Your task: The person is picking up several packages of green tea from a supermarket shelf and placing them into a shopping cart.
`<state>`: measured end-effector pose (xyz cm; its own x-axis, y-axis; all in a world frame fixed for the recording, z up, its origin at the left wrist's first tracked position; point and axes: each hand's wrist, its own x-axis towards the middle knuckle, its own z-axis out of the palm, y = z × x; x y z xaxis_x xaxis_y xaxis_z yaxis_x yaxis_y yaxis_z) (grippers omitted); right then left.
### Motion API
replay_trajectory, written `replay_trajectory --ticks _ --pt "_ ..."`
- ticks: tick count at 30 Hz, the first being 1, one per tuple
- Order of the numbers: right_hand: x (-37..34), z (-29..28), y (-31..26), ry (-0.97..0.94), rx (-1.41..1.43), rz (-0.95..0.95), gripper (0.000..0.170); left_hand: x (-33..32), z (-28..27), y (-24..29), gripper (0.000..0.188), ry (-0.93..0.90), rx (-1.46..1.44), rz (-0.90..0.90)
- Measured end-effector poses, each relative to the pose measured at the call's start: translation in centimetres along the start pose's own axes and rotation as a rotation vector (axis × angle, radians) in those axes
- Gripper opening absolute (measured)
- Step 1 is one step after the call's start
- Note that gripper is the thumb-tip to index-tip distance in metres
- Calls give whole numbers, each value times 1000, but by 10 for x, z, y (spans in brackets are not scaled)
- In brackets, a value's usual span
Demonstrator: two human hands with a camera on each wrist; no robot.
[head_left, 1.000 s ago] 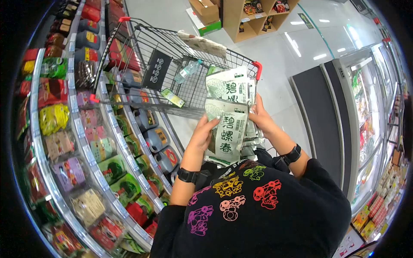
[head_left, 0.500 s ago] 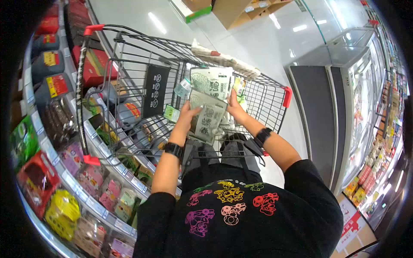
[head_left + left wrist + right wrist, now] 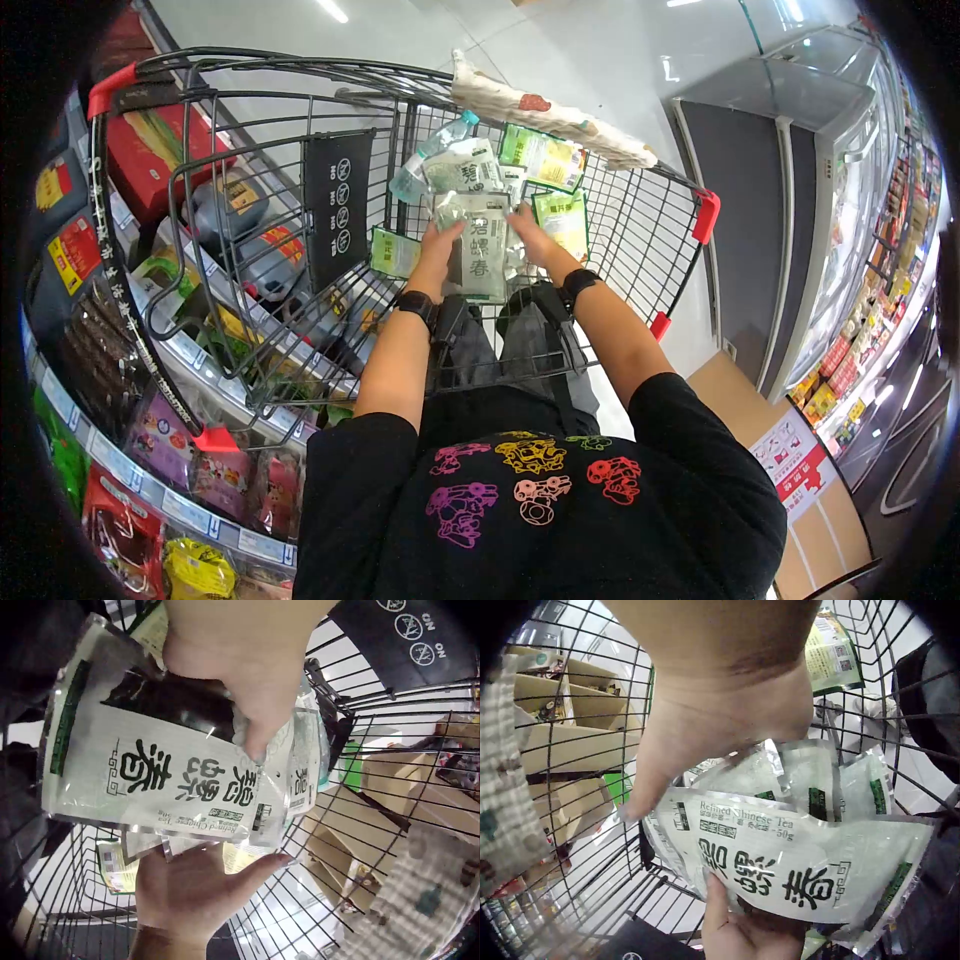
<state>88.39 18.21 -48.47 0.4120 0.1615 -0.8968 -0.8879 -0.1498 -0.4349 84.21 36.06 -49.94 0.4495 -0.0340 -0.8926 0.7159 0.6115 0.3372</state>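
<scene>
Several silvery-green tea packets (image 3: 477,262) with large dark characters are held over the inside of the shopping cart (image 3: 640,225). My left hand (image 3: 437,258) pinches the front packet at its left edge, its thumb lying across the printed face in the left wrist view. On the opposite side my right hand (image 3: 532,238) grips the packets behind, its thumb (image 3: 646,780) sticking out past them. Most of the right fingers are hidden by the packets. Further packets fan out behind the front tea packet (image 3: 772,859) in the right wrist view.
A clear bottle (image 3: 425,160) and yellow-green packets (image 3: 542,158) lie in the cart, with a smaller green packet (image 3: 396,252) to the left. A patterned cloth (image 3: 550,115) hangs over the far rim. Stocked shelves (image 3: 150,470) line the left; a dark-sided refrigerated case (image 3: 735,220) stands right.
Both hands have lowered the tea packets from above the cart's near rim to within its basket. The cart appears larger and nearer, and more yellow-green packets show.
</scene>
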Motion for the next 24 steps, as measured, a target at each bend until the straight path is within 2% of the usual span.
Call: replay_trajectory --ticks 4,6,9,12,13,15,16,19,22,23,24 --pt "14 3 24 41 -498 -120 95 7 -3 -3 39 50 120 58" --pt "16 6 24 91 -500 -76 96 5 -4 -4 40 63 167 129" --pt "24 13 26 169 -531 -65 99 15 -20 -13 43 268 537 132" --pt "34 15 29 229 -561 -82 98 -10 -26 35 52 320 1179 -2" --pt "37 16 30 243 -567 -88 97 -23 -33 48 57 278 1452 -3" --pt "41 16 32 250 -574 -103 95 -25 -57 60 59 112 1524 -351" --pt "44 15 37 253 -592 -109 94 -26 -64 63 60 27 1547 -527" --pt "49 13 43 272 -615 -121 93 -48 -62 60 61 74 1500 -674" --pt "48 11 42 244 -507 -170 94 -20 -115 6 53 274 959 -436" --pt "48 9 42 251 -524 -179 94 -23 -110 12 42 335 790 -460" --pt "49 9 44 257 -542 -184 93 -20 -112 9 38 382 721 -430"
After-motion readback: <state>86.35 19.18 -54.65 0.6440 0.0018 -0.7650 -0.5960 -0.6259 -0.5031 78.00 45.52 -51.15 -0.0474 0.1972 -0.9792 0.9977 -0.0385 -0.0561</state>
